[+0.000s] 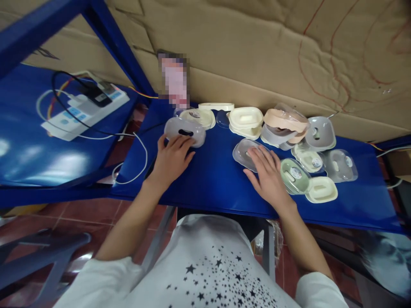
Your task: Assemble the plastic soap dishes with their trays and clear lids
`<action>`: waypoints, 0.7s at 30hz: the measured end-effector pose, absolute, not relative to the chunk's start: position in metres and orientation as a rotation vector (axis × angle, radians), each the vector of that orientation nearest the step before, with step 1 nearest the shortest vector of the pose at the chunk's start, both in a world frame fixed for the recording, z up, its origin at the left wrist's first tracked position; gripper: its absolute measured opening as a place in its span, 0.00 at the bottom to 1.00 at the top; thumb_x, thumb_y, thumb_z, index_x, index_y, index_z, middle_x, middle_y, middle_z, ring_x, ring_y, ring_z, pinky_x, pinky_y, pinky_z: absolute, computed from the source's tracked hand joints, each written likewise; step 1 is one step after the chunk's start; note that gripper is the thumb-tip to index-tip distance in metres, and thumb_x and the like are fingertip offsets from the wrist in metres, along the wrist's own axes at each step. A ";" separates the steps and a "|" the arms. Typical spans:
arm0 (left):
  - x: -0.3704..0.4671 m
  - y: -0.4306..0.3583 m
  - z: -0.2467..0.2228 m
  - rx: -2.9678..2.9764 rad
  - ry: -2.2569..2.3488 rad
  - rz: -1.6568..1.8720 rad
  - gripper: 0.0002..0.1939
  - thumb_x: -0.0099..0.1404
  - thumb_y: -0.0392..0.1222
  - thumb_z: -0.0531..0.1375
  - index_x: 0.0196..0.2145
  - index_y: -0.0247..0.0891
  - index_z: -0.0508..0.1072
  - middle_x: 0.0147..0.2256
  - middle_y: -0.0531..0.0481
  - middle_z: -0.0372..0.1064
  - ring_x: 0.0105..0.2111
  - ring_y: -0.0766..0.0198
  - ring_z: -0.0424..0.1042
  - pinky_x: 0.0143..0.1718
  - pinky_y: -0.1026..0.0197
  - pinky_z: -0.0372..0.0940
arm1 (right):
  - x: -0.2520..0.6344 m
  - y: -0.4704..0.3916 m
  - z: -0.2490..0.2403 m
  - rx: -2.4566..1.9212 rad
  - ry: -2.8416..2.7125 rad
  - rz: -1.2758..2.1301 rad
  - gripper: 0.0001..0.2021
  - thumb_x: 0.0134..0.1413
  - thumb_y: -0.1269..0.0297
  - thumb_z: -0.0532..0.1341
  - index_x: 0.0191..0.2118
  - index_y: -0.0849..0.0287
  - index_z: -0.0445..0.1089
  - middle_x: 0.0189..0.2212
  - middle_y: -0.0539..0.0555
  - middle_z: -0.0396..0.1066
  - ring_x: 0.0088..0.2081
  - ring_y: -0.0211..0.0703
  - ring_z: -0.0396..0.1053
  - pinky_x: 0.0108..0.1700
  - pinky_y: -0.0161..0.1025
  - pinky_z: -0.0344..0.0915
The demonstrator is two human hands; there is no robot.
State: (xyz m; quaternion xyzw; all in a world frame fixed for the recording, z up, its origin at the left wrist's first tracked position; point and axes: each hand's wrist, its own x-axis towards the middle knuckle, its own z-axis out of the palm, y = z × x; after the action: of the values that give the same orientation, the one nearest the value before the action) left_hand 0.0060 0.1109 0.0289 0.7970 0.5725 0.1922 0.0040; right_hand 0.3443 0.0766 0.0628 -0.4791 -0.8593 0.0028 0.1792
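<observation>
My left hand [173, 158] lies over the near edge of a grey plastic soap dish [173, 127] with a dark slot in its middle. Its fingers are stretched out and the thumb stands apart. To the right, my right hand [266, 175] rests with extended fingers on a second grey soap dish [240, 155], covering its right side. A green soap dish [293, 182] with a round sticker sits just right of that hand. Below it is a cream dish [322, 190]. Whether either hand grips its dish underneath is hidden.
More cream, grey and peach dishes, some with clear covers, line the back and right of the blue table [205, 184]. A white power strip [83, 111] with cables lies on the blue surface at left. Cardboard [250, 51] stands behind. A stool [48, 252] is lower left.
</observation>
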 end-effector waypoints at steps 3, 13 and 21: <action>0.028 0.095 0.028 2.583 1.624 0.594 0.14 0.78 0.37 0.57 0.55 0.39 0.79 0.57 0.41 0.80 0.58 0.44 0.76 0.67 0.34 0.58 | 0.317 0.088 0.074 -1.278 -2.482 0.029 0.29 0.79 0.61 0.52 0.80 0.50 0.52 0.74 0.58 0.63 0.77 0.57 0.57 0.77 0.64 0.51; 0.074 -0.002 0.015 2.747 1.287 0.677 0.14 0.79 0.36 0.58 0.58 0.40 0.77 0.55 0.42 0.81 0.50 0.55 0.78 0.56 0.46 0.65 | 0.241 0.140 0.056 -1.209 -2.742 0.116 0.26 0.78 0.70 0.48 0.75 0.64 0.62 0.75 0.62 0.62 0.76 0.58 0.58 0.77 0.61 0.53; 0.038 -0.014 0.017 2.566 1.412 0.799 0.12 0.76 0.36 0.64 0.56 0.41 0.76 0.55 0.43 0.80 0.57 0.48 0.76 0.59 0.42 0.65 | 0.254 0.117 0.054 -1.291 -2.721 0.081 0.21 0.79 0.67 0.52 0.67 0.62 0.73 0.66 0.63 0.74 0.68 0.58 0.67 0.77 0.65 0.52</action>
State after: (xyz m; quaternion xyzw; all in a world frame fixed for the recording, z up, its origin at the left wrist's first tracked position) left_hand 0.0382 -0.0144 0.0173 0.8440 0.4645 0.2628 0.0525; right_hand 0.2540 0.1167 0.0536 -0.4277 -0.9012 0.0268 0.0643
